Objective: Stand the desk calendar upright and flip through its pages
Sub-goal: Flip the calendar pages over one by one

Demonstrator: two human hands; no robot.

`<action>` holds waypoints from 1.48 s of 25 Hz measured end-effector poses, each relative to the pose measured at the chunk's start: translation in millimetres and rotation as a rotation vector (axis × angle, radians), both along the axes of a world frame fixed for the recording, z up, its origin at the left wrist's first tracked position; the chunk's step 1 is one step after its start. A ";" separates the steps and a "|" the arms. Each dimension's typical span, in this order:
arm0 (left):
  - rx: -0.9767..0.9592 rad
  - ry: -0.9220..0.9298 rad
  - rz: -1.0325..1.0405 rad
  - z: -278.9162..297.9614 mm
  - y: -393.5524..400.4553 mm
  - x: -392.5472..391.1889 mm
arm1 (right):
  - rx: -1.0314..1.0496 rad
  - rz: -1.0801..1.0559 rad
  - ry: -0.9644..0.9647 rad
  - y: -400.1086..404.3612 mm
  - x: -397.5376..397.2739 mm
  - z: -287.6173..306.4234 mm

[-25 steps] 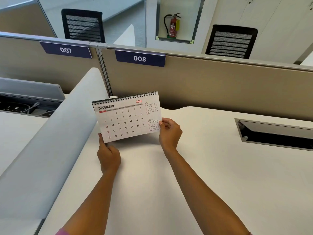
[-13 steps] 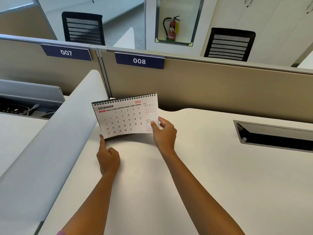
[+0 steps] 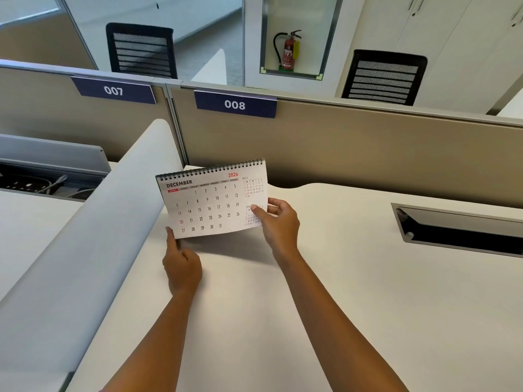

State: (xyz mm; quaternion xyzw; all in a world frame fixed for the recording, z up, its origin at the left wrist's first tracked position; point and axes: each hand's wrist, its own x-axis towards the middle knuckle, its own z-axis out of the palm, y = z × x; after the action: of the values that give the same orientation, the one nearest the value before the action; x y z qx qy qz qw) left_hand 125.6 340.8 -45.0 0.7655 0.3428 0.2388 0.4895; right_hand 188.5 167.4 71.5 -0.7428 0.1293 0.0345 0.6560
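The spiral-bound desk calendar (image 3: 210, 202) shows its December 2026 page and is held tilted just above the white desk (image 3: 353, 292), spiral edge on top. My left hand (image 3: 181, 264) grips its lower left corner, thumb up along the edge. My right hand (image 3: 278, 224) pinches the lower right part of the front page, thumb on the small January grid and fingers behind. The calendar's back and stand are hidden.
A grey curved divider (image 3: 85, 250) runs along the left of the desk. A beige partition (image 3: 339, 148) labelled 008 stands behind. A recessed cable tray (image 3: 458, 230) opens at the right. Office chairs and a fire extinguisher sit beyond the partition.
My right hand shifted from the calendar's right edge onto the front page, thumb now over the lower right corner. The calendar dropped slightly lower toward the desk. The left hand kept its grip.
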 end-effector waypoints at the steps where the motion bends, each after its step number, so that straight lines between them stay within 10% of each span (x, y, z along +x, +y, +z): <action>1: 0.000 -0.004 -0.002 -0.3 0.3 0.1 | 0.047 0.035 0.033 -3.3 2.1 2.8; 21: 0.046 -0.072 -0.025 2.1 -1.4 -1.6 | 0.795 0.145 0.118 -1.1 75.7 119.4; 30: 0.048 -0.090 -0.019 0.7 0.2 0.4 | 0.527 0.055 0.113 1.2 85.1 63.9; 37: 0.047 -0.088 -0.019 1.3 0.0 0.8 | -0.070 0.070 0.106 6.1 59.4 -18.8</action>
State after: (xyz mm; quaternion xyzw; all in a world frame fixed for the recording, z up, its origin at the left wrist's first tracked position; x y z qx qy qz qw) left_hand 126.4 340.8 -43.7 0.7687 0.3080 0.2758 0.4880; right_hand 247.9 173.5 52.7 -0.7664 0.1389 0.0920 0.6204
